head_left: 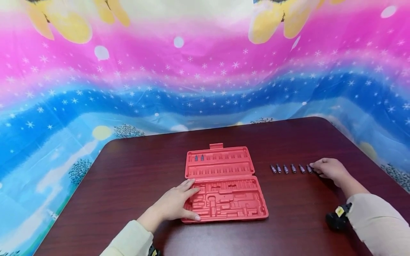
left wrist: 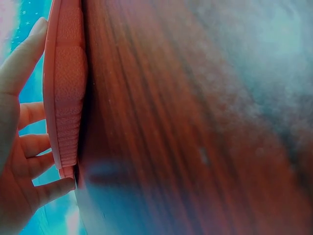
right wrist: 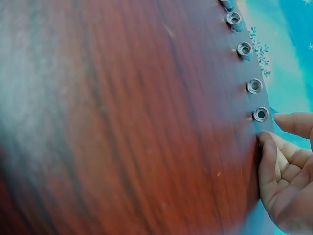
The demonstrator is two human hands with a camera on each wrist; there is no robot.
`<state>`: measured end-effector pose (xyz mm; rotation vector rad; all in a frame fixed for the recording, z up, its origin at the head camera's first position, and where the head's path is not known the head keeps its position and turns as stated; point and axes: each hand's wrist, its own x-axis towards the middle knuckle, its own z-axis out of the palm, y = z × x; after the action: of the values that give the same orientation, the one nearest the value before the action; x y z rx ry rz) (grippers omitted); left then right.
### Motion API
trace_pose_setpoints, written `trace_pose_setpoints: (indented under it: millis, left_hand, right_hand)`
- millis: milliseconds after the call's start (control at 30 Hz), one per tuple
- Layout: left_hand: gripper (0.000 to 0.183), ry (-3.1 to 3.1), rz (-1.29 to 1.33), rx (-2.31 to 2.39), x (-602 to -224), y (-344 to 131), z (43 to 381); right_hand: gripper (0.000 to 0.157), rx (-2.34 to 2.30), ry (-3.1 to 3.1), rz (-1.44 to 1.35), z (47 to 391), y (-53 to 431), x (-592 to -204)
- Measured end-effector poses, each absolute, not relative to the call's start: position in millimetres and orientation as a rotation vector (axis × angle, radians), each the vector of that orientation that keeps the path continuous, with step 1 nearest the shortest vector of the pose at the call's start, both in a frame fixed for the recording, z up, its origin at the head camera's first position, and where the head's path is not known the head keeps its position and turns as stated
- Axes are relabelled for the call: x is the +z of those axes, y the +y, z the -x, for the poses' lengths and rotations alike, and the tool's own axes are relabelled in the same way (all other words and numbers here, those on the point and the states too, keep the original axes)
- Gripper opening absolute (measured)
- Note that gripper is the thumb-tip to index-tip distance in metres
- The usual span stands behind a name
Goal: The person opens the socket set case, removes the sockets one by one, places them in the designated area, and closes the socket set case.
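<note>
A red plastic tool case (head_left: 261, 199) lies unfolded on the table, its moulded slots facing up. My left hand (head_left: 176, 201) rests on the case's left side with fingers spread, and in the left wrist view the fingers (left wrist: 58, 188) touch the case edge (left wrist: 66, 88). To the right, several small metal bit sockets (head_left: 293, 168) lie in a row, with round hollow ends showing in the right wrist view. My right hand (head_left: 330, 170) is at the row's right end, its fingertips beside the last bit socket (right wrist: 261, 114); I see nothing gripped.
Two dark bits (head_left: 199, 158) sit in the upper left slots of the case's far half. The dark red wooden table (head_left: 134, 167) reaches back to a colourful cloth (head_left: 205, 89) hung behind it and along its sides.
</note>
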<state>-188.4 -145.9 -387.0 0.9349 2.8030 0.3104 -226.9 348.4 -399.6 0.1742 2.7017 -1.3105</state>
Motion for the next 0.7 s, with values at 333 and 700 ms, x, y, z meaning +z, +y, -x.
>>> trace_pose_setpoints:
  millis: [333,700]
  left_hand:
    - [0.09,2.805,-0.943,0.311,-386.9,-145.8,187.7]
    - [0.089,2.815,-0.951,0.307,-387.6,-146.6,186.7]
  right_hand:
    - [0.038,-1.285,2.741,-0.172,227.7,344.1,-401.7]
    - [0.042,-1.301,2.712,-0.152,225.0,342.8,-393.1]
